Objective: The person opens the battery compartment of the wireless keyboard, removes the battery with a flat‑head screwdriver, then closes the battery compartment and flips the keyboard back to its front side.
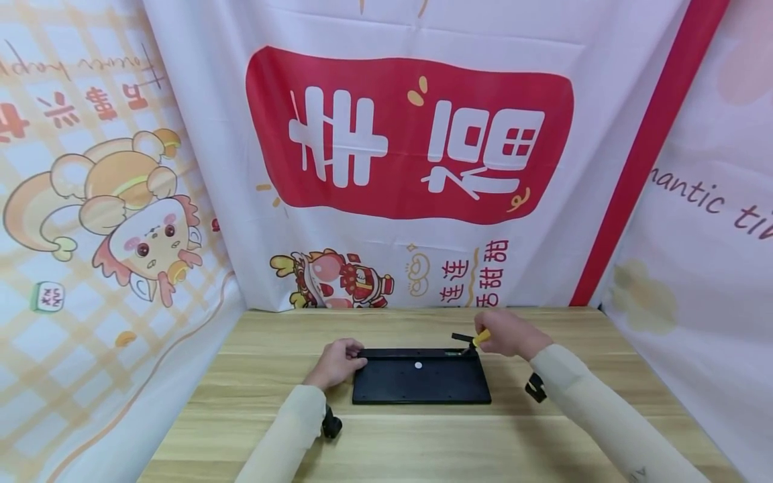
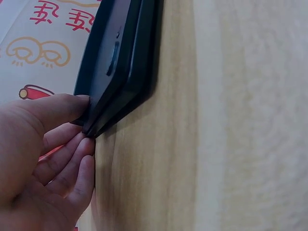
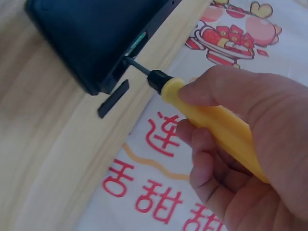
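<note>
A black keyboard (image 1: 417, 386) lies face down on the table, its open slot at the upper right showing something green (image 3: 137, 44) that looks like a battery. My right hand (image 1: 510, 332) grips a yellow-handled screwdriver (image 3: 211, 122), whose tip reaches into the slot's end. Beside that corner lies a small black cover (image 3: 113, 99), apart from the keyboard. At the keyboard's far left corner, my left hand (image 1: 338, 362) pinches the edge, thumb (image 2: 67, 107) on top and other fingers against the side. The tip's exact contact is too small to tell.
The wooden table (image 1: 386, 443) ends at a printed cloth backdrop (image 1: 410, 261) just behind the keyboard. Cloth walls stand at the left and right. A white round spot (image 1: 419, 365) shows on the keyboard's underside. Black straps with cameras sit at both wrists.
</note>
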Tool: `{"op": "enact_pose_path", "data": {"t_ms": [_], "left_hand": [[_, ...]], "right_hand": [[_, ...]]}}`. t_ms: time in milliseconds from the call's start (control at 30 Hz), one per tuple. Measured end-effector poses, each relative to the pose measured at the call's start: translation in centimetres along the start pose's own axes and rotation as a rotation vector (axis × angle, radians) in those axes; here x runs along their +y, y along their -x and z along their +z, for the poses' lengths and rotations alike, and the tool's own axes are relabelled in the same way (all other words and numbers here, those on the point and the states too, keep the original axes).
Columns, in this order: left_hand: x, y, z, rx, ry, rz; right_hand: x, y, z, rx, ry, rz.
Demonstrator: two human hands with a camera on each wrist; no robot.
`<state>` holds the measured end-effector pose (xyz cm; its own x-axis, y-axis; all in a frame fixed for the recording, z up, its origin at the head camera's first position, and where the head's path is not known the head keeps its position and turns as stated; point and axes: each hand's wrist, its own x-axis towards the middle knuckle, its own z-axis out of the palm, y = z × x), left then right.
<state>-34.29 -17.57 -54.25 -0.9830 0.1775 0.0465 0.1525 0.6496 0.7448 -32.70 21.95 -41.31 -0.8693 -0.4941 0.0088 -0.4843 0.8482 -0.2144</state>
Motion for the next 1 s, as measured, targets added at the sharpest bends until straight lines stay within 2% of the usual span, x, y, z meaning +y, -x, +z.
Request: {"op": "enact_pose_path", "data": {"t_ms": [200,367,500,733,867,1000], "left_hand": [[-0.1,0.0,-0.2,0.008,0.002,0.005],[0.0,0.1,-0.2,0.012,0.003,0.008],[0.0,0.1,-0.2,0.006,-0.013,0.008],[0.1,0.0,-0.1,-0.002,-0.066,0.028],[0.3,-0.2,0.0,-0.002,-0.086,0.047],[0.3,-0.2,0.2,-0.002,-0.095,0.035]], "right_hand": [[-2.6,-1.5,-1.1,-0.075,0.083,0.019],[-3.3,-2.4,-1.3,-0.118,0.121,0.027],[-2.6,-2.7,-1.1,-0.11,0.094,0.009],[0.3,-2.6,-0.3,-0.072,-0.07,0.018],[1.5,-2.3,-0.2,-0.07,-0.124,0.049],[2.0,-2.0,-0.3,-0.102,-0.182,0.107]]}}
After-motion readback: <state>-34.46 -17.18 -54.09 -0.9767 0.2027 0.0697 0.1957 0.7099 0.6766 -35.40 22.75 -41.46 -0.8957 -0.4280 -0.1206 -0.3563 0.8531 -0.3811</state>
